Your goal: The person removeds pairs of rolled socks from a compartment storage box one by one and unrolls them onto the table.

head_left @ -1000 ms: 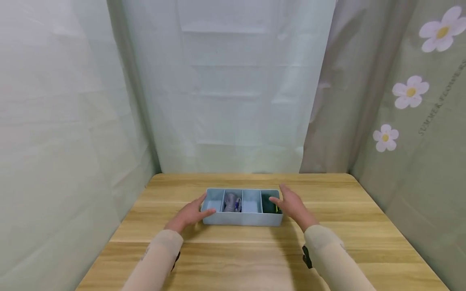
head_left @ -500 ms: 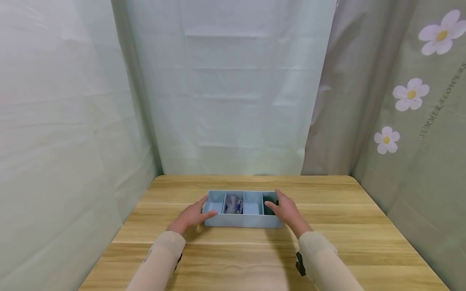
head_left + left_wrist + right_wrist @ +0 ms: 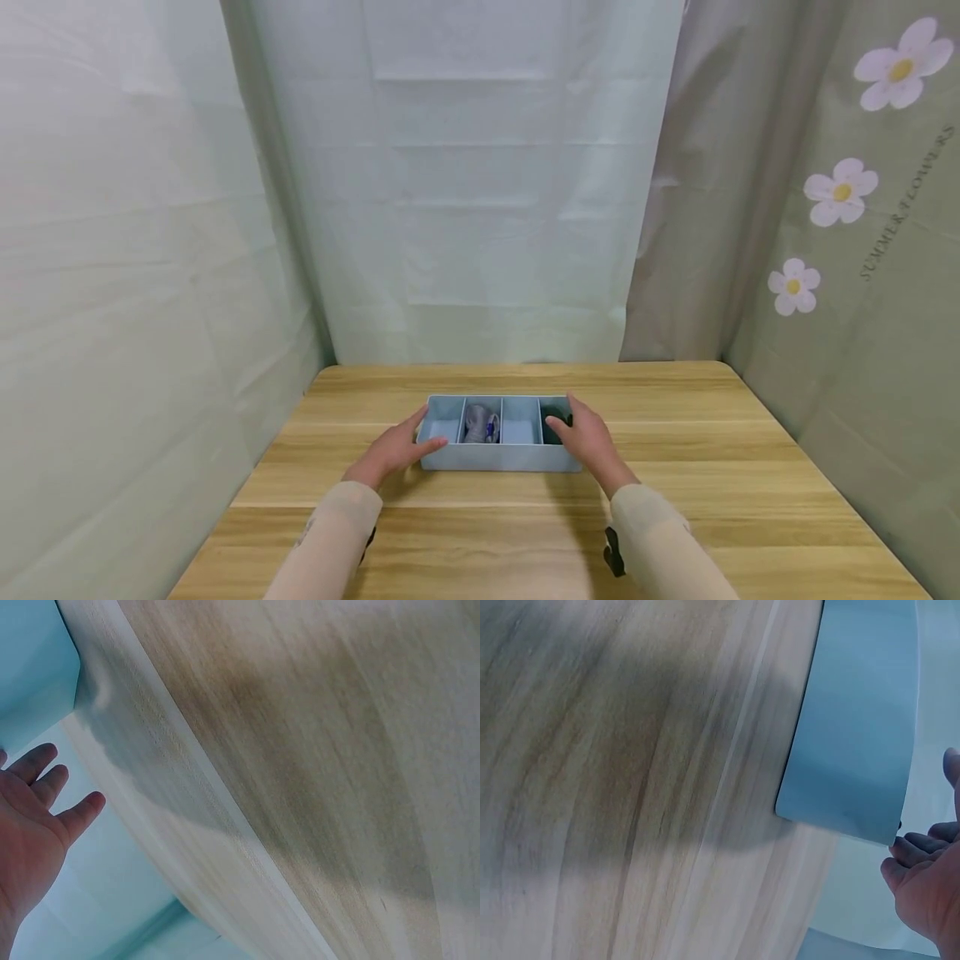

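Note:
A pale blue box (image 3: 501, 457) with several compartments sits on the wooden table between the two hands. The left hand (image 3: 393, 450) is at its left end, thumb at the front corner; in the left wrist view the fingers (image 3: 79, 817) are spread and fairly straight. At the right end is the right hand (image 3: 592, 437), its thumb reaching over the rightmost compartment and its fingers along the end wall. A grey rolled cloth-like item (image 3: 476, 423) and a small blue-and-white item (image 3: 492, 428) share one compartment. A dark green item (image 3: 552, 432) lies partly hidden under the right thumb.
The wooden table (image 3: 495, 533) reaches to hanging pale curtains (image 3: 480, 208) at the back and sides. White flowers (image 3: 842, 192) are printed on the right curtain.
The right hand has moved left and inward onto the box's right end. The left hand and box have stayed nearly in place, with a slight shift of the head view.

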Motion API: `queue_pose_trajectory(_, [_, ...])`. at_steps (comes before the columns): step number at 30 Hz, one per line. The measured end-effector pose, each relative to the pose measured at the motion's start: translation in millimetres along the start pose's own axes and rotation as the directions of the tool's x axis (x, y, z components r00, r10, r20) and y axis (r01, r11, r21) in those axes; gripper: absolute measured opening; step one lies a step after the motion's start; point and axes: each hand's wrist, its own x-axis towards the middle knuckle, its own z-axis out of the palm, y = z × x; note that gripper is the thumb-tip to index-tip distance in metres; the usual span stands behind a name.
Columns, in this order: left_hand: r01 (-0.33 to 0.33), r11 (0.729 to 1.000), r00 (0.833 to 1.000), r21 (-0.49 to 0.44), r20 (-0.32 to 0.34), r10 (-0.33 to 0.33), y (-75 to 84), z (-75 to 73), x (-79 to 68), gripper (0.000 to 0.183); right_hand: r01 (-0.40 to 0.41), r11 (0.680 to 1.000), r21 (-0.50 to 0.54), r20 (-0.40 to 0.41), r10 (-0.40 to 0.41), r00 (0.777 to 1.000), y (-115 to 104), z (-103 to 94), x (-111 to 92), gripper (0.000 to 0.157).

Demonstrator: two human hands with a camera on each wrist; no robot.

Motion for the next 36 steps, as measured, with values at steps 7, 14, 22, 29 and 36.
queue_pose_trajectory(7, [0.008,1.000,1.000,-0.001,0.002,-0.008,3.1,-1.4,-1.8,0.091,0.031,0.999,-0.026,-0.019,-0.032,0.999,-1,2.7,-3,0.067])
queue_pose_trajectory(14, [0.005,1.000,1.000,-0.007,-0.001,-0.005,1.0,-1.0,-1.9,0.091,0.063,0.997,-0.037,-0.033,-0.064,0.997,-6,5.7,-6,0.062])
queue_pose_trajectory(22, [-0.002,1.000,1.000,-0.012,-0.002,0.002,0.1,0.0,-0.6,0.091,0.042,0.993,-0.109,-0.053,-0.048,0.997,-6,7.8,-7,0.060])
queue_pose_trajectory(29, [0.001,1.000,1.000,-0.017,0.002,-0.001,2.1,-0.7,-1.7,0.095,0.056,0.988,-0.146,-0.051,-0.064,0.997,-6,11.2,-6,0.058])
queue_pose_trajectory(36, [-0.002,1.000,1.000,-0.012,0.001,0.002,4.5,-2.6,-4.9,0.094,0.092,0.985,-0.144,-0.038,-0.099,0.994,-8,14.0,-5,0.056])
